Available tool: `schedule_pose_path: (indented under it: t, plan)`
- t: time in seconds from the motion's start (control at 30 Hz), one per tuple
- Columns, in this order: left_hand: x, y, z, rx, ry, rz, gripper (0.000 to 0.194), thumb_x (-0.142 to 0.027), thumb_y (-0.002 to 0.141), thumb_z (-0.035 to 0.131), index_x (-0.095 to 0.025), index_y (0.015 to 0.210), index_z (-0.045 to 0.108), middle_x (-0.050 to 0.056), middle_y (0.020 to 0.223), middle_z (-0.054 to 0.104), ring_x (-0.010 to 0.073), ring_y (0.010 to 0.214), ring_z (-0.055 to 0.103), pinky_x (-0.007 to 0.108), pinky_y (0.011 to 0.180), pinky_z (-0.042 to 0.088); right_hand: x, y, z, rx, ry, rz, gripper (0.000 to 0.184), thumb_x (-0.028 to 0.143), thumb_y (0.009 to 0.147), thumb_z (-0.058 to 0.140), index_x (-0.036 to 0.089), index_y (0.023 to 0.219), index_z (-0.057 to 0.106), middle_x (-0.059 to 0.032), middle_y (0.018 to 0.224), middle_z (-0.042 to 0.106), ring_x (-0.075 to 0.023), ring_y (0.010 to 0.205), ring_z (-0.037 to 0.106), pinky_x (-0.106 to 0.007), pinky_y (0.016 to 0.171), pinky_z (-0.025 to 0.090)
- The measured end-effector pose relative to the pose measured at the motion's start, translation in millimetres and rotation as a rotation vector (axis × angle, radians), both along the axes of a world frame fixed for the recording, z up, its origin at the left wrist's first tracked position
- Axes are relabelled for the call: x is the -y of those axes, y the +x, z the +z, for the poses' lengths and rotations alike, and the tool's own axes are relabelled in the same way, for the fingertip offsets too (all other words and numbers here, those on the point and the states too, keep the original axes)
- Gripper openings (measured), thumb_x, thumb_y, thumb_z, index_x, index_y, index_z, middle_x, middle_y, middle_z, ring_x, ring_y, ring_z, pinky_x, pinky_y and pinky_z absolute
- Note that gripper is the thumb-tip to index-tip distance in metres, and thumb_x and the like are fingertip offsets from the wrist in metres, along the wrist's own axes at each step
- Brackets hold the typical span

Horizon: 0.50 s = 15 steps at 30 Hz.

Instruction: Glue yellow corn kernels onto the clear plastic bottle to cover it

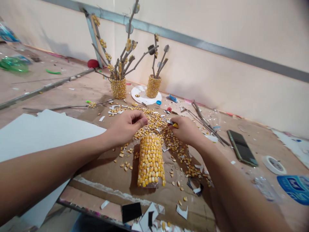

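My left hand (126,126) rests knuckles-up on a pile of loose corn kernels (156,124), its fingers curled in a pinch on something I cannot make out. My right hand (185,129) is closed round a small tool with a yellow handle (174,125), its tip over the same pile. Just in front of both hands lies a bottle covered in glued corn kernels (151,161), on its side on brown cardboard (108,174).
Two kernel-covered pots with twigs (118,87) (153,85) stand by the wall, one on a white plate (141,95). Right: a phone (241,147), a tape roll (274,165), loose sticks (205,122), a blue label (295,187). Left: a white sheet (36,135). Paper scraps lie about.
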<state>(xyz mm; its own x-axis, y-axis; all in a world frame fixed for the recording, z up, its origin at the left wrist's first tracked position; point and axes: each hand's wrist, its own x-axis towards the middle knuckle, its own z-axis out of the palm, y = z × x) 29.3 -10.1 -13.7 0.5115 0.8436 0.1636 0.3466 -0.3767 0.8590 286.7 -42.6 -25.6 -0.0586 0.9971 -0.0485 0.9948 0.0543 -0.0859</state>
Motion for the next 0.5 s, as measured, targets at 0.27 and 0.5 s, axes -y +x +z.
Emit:
schedule_pose_path:
  t: [0.27,0.5]
  plan:
    - [-2.3,1.6,-4.6,0.140,-0.122,0.086,0.016,-0.030,0.093,0.058,-0.017,0.090,0.067,0.000,0.070,0.063,0.0160,0.065,0.056,0.028,0.062,0.043,3.1,-9.7,-2.1,0.026,0.032,-0.007,0.018,0.031,0.091,0.064,0.023,0.080,0.075,-0.0075,0.088,0.079,-0.0209,0.078,0.066,-0.030,0.062,0.035]
    - [-2.0,5.2,-11.3,0.124,-0.105,0.111,0.016,-0.029,0.086,0.066,-0.016,0.095,0.068,0.004,0.088,0.071,0.0188,0.079,0.064,0.033,0.076,0.051,3.9,-17.3,-3.9,0.078,0.038,-0.070,0.017,0.034,0.087,0.066,0.024,0.080,0.079,-0.0095,0.084,0.078,-0.0229,0.074,0.065,-0.031,0.060,0.033]
